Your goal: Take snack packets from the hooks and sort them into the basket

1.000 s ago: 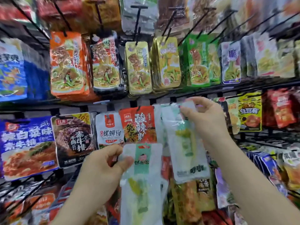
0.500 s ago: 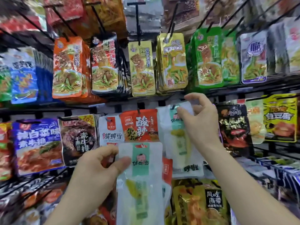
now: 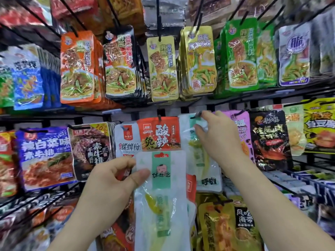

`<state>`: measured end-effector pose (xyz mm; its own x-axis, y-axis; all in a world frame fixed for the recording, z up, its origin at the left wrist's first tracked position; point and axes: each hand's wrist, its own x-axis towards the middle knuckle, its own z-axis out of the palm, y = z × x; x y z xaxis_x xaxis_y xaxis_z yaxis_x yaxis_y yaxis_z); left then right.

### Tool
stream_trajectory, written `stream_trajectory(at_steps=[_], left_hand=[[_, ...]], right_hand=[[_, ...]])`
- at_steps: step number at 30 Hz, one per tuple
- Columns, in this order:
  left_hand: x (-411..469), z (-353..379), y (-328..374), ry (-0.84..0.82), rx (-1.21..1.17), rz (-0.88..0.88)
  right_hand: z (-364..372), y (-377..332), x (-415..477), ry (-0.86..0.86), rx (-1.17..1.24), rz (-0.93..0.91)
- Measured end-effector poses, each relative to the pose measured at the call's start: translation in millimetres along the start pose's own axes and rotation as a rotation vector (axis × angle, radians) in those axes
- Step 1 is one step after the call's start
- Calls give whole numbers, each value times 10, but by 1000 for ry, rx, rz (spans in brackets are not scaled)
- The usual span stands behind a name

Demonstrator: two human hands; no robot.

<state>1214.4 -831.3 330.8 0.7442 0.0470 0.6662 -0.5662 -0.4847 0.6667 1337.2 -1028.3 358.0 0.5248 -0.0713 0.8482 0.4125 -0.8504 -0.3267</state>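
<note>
1. Store rack point(image 3: 54, 115) ahead: your left hand point(image 3: 108, 180) fingers pinch a loose white packet point(image 3: 163, 196) by its top corner.
2. Your right hand point(image 3: 215, 136) fingers pinch a hanging packet point(image 3: 208, 171) at its hook point(image 3: 196, 116).
3. Pull straight outward; a sideways tug could tear the hang hole.

Two bare hands on bare forearms.
The left hand point(image 3: 110, 182) and the right hand point(image 3: 215, 140) are both uncovered; the left forearm point(image 3: 78, 223) and the right forearm point(image 3: 272, 211) are bare skin along their whole visible length.

Hooks point(image 3: 159, 22) on the rack point(image 3: 224, 101) carry snack packets point(image 3: 162, 69) (several deep, in rows).
</note>
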Motion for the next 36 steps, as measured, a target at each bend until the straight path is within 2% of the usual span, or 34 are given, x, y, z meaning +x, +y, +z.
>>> stream_trajectory(at_steps=[6, 10, 11, 12, 14, 15, 16, 21, 27, 31, 36], left_hand=[[18, -42, -189, -27, -64, 19], [26, -49, -341, 21, -87, -19], [17, -37, -349, 42, -84, -16], [5, -27, -352, 70, -81, -6], [-7, 1, -351, 135, -86, -7], [-8, 22, -366, 155, -93, -21], [-11, 45, -375, 163, -104, -43], [-65, 138, -353, 120, -231, -67], [-97, 129, -421, 23, -380, -106], [-134, 89, -453, 14, -322, -92], [-129, -8, -439, 109, -241, -112]], right_hand=[[-154, -40, -89, -1, -77, -46], [-370, -101, -364, 216, 51, -109], [-425, -119, -495, 224, 127, -105], [-491, -169, -654, 148, 248, -54], [-541, -344, -984, -226, 555, 129], [-505, -409, -1116, -407, 627, 188], [-426, -424, -1214, -504, 651, 216], [-146, -366, -1283, -389, 857, 391], [-124, -250, -1285, -487, 1066, 497], [-105, -199, -1310, -460, 1191, 534], [-192, -89, -1243, -273, 1213, 596]])
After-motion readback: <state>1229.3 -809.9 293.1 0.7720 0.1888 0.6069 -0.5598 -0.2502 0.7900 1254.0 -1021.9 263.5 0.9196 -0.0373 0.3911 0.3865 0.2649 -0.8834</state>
